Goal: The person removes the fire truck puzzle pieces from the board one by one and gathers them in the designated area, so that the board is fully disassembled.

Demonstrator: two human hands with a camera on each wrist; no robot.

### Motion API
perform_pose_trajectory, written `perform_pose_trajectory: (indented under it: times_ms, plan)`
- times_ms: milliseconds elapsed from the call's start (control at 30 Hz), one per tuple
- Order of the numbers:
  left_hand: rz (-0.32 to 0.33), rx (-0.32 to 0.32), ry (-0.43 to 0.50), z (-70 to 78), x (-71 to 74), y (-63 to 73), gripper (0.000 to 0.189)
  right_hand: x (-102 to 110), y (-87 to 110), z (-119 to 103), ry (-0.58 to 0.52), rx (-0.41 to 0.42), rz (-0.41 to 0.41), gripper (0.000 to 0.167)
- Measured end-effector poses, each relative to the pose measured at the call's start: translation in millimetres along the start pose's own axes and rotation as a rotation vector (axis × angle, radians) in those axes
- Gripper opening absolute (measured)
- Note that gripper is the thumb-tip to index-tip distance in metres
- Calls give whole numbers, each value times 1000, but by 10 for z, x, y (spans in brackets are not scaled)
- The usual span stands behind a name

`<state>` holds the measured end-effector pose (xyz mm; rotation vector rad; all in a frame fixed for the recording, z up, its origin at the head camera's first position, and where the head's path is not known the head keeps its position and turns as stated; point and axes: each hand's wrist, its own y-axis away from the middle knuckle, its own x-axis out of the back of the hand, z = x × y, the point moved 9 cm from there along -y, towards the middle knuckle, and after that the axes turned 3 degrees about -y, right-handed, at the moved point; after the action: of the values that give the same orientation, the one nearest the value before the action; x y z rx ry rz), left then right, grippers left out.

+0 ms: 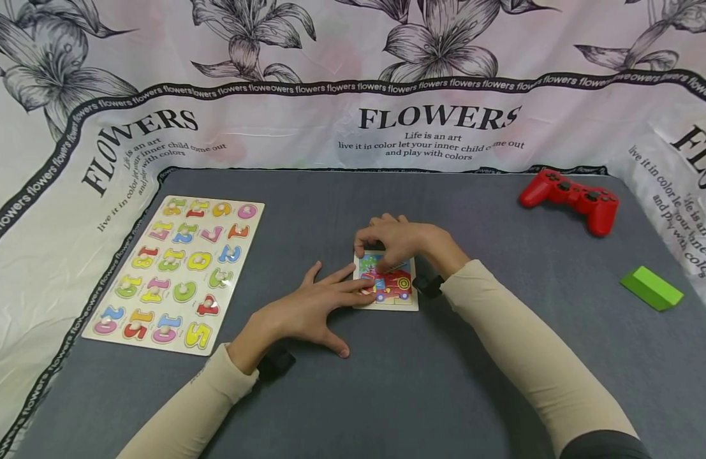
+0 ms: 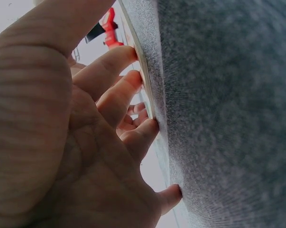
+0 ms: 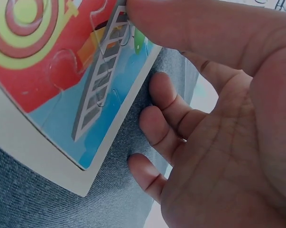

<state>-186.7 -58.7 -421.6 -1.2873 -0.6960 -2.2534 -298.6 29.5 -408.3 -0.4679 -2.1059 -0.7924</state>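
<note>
A small jigsaw puzzle (image 1: 400, 294) in a pale frame lies flat on the dark table, showing a red fire truck with a grey ladder (image 3: 99, 78). Its visible pieces sit together inside the frame. My left hand (image 1: 309, 311) is spread out at the puzzle's left side, with fingertips on the picture and thumb apart on the near side. From the far side my right hand (image 1: 395, 241) reaches over, its thumb (image 3: 157, 23) pressing on the picture. Its index finger bends down by the far left corner; the tip's contact is hidden. The other fingers are loosely bent beyond the edge.
To the left lies a cream number board (image 1: 177, 268) with several colourful knobbed numbers. A red game controller (image 1: 571, 199) lies at the far right, and a green block (image 1: 651, 288) nearer on that side. Flower-printed sheeting (image 1: 295, 134) borders the dark table (image 1: 353, 408).
</note>
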Motion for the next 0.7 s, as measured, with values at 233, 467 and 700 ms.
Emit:
perform_pose_trajectory:
  times_ms: [233,467,700]
  plan:
    - [-1,3,4,-16,-7,8,99,-6,-20,1,1,3,-6,28]
    - [1,-2,3,-15,1,2,98,13,-22,-11,9,-26,-14,29]
    - [-1,-2,8,-5,15,3,98,19,-25,15,2,-39,-26,32]
